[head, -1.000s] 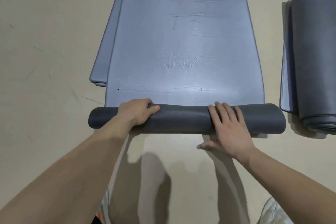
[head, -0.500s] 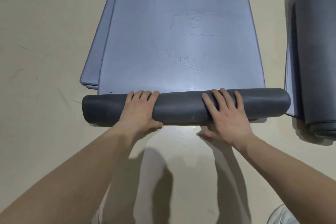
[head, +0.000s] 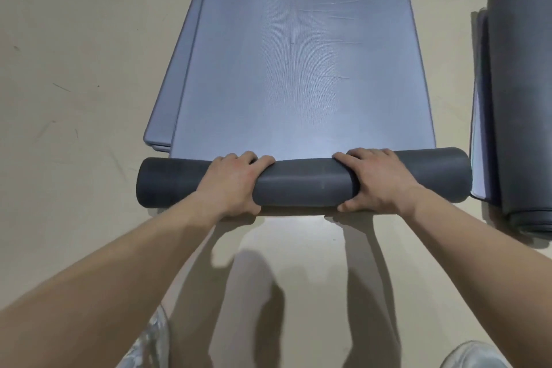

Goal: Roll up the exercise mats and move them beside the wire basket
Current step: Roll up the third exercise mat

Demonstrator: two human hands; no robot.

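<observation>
A: Which way does the exercise mat (head: 298,69) lie?

B: Its long axis runs straight away from the person, flat on top of the lower mats (head: 162,116), whose left edge shows beside it. The near end is wound into a roll (head: 301,185), and that roll lies crosswise, left to right, at the near end of the stack on the floor (head: 74,69).

A: And the hands?

B: The left hand (head: 236,182) grips the roll left of its middle and the right hand (head: 379,182) right of its middle. On each, the fingers curl over the far side and the thumb sits on the near side.

A: Anything else close by?

B: A rolled mat (head: 525,98) lies lengthwise just beside the roll's right end.

A: What differs from half a second ago?

B: Then the fingers lay flatter on top of the roll; now both hands wrap it, and the roll is thicker and sits further along the mat
</observation>
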